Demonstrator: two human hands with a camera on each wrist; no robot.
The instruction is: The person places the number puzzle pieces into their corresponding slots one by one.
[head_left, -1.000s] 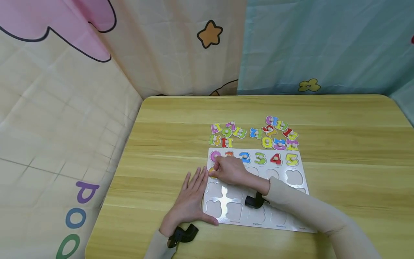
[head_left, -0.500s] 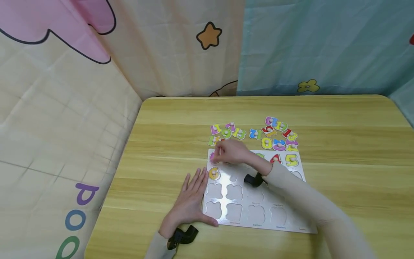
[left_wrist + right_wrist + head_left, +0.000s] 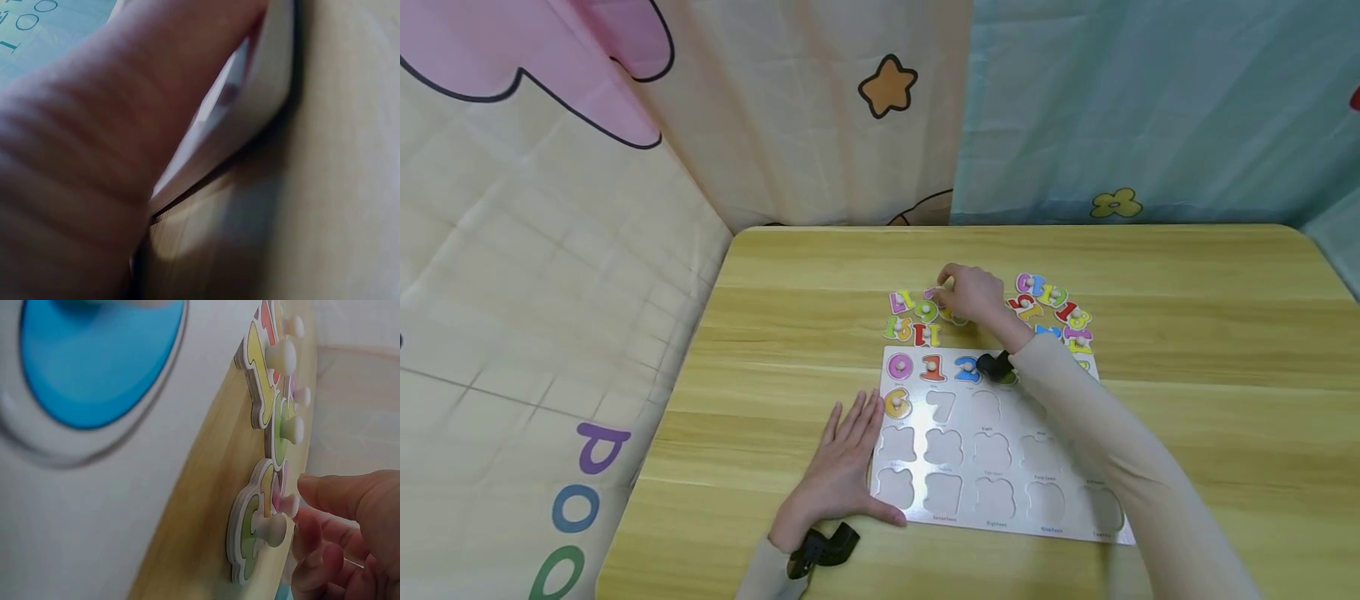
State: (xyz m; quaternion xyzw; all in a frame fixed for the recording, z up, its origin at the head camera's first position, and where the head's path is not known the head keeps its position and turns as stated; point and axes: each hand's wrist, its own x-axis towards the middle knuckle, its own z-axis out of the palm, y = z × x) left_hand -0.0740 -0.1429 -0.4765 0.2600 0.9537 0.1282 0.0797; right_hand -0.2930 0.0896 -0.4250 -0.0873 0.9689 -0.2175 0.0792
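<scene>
1. Right hand [image 3: 973, 293]: thumb and fingertips narrowed at the knob of the pink 7 [image 3: 931, 293]. Can't tell whether they pinch it or sit just beside it; right wrist view shows thumb and finger near the knob, contact unclear.
2. 7: on the table, in the left-hand cluster beyond the board [image 3: 922, 421]. Head view shows only a pink sliver past the fingers; in right wrist view the 13 [image 3: 250, 534] covers most of it.
3. Left hand [image 3: 842, 467]: holds nothing, fingers straight and spread, lying along the board's left edge, thumb at the near left corner. Left wrist view is mostly blurred skin, no grip detail.
4. Around the 7: 17 [image 3: 901, 301], 9 [image 3: 927, 312], 11 [image 3: 927, 335], all knobbed. One green-and-orange piece [image 3: 898, 327] there is too small to read.
5. Board: 0 [image 3: 900, 367], 1 [image 3: 932, 368], 2 [image 3: 967, 368] in the far row, 6 [image 3: 897, 403] below the 0. 7-shaped recess [image 3: 942, 407] is bare. Wrist camera [image 3: 996, 367] and right sleeve [image 3: 1097, 425] block much of the right side.
6. Right-hand cluster: 10 [image 3: 1030, 285] and 18 [image 3: 1072, 315] readable; nearer pieces partly behind wrist and sleeve.
7. Table [image 3: 760, 350]: near edge out of frame.
</scene>
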